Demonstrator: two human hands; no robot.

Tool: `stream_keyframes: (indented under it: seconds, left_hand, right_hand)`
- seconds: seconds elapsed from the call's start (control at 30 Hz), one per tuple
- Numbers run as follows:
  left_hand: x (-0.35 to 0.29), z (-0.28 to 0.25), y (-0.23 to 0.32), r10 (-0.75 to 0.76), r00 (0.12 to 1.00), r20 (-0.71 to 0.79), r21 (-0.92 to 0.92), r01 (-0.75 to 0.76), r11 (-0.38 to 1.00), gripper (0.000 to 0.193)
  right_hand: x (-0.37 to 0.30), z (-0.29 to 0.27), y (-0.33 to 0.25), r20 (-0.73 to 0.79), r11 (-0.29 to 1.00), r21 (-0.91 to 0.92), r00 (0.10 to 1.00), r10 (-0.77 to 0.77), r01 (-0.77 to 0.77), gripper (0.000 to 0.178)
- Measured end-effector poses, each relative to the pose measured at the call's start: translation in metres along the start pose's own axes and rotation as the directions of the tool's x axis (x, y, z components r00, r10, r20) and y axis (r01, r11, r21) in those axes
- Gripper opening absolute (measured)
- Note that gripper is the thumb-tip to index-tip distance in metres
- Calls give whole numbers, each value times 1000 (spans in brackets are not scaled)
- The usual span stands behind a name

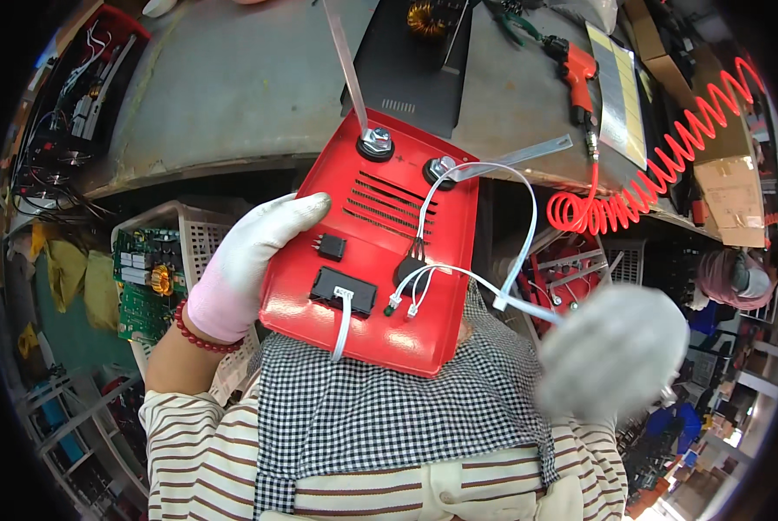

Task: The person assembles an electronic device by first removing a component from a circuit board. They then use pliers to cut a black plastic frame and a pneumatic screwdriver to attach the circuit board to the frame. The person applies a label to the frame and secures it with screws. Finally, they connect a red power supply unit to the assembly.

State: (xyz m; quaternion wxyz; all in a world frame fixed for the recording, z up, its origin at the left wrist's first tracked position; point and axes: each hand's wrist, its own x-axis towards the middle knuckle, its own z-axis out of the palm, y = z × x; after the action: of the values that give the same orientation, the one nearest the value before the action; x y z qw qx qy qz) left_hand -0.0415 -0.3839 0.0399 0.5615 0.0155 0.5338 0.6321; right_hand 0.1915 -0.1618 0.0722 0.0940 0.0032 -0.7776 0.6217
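Observation:
My gloved left hand (259, 252) grips the left edge of a red metal panel (319, 330), its thumb lying on the panel's face. The panel is tilted above my lap. Two bolt terminals (377, 144) with clear strips stand near its top, by a row of slots. Lower down sit a black switch (331, 247), a black display module (343, 292), a round black knob part (409, 271) and two small LEDs (392, 304) on white wires (471, 276). My gloved right hand (615, 352) is smeared by motion at the right; one white wire runs up to it. Its fingers cannot be made out.
A grey workbench (224, 87) spans the far side, bearing a black metal plate (406, 78), a red air screwdriver (577, 78) with a coiled red hose (632, 200), and an open device (85, 104). A crate (200, 234) with green circuit boards (146, 295) stands at left.

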Motion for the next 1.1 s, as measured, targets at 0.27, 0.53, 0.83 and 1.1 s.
stream_keyframes:
  seconds: [0.27,0.53,0.83,1.1]
  left_hand:
    - [2,-1,-8,-9,1000,8,3,9,1000,41]
    - [8,-21,-10,-122,992,-12,-193,117,974,47]
    - [26,-11,25,-198,979,49,-329,203,922,46]
    - [28,-16,33,-278,955,104,-412,296,862,54]
  right_hand:
    - [43,2,56,-539,799,-217,752,380,-560,39]
    - [70,11,62,-437,785,-110,739,513,-610,20]
    - [127,-50,40,-236,472,-881,873,-427,-7,46]
    - [180,-70,42,11,636,-736,943,-332,232,43]
